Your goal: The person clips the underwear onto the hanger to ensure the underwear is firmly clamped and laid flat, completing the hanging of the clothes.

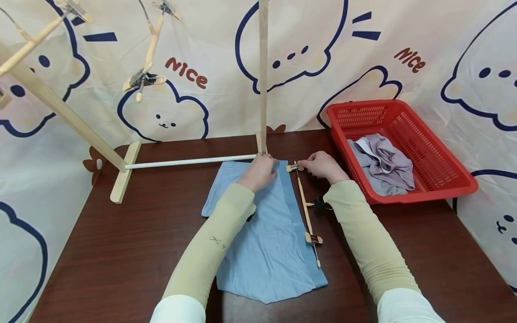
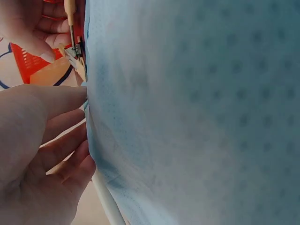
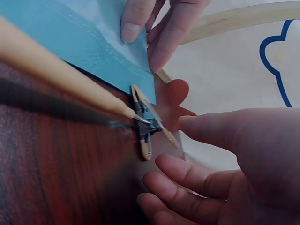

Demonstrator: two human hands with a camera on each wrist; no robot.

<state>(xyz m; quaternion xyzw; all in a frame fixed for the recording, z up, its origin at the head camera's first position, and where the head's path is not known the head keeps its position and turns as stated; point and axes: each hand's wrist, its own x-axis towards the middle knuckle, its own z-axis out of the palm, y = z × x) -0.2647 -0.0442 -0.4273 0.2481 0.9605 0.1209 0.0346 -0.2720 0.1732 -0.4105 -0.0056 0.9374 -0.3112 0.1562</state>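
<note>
A light-blue garment [image 1: 258,233] lies on the table with a darker blue band [image 1: 296,211] along its right side. At its far edge my left hand [image 1: 260,172] pinches the cloth, thumb on top and fingers beneath, as the right wrist view shows. Beside the band lies a wooden clip hanger [image 1: 304,204]. Its far clip [image 3: 147,124] has its tips at the band's corner, and its near clip [image 1: 313,238] overlaps the band's edge. My right hand [image 3: 215,168] is next to the far clip, thumb and fingers spread around the clip's handle ends with a gap.
To the right stands a red basket [image 1: 442,177] holding crumpled grey-mauve clothes [image 1: 389,161]. A wooden rack with an upright post [image 1: 263,80] and a white bar [image 1: 190,161] stands behind the garment. Another clip hanger [image 1: 151,49] hangs at upper left.
</note>
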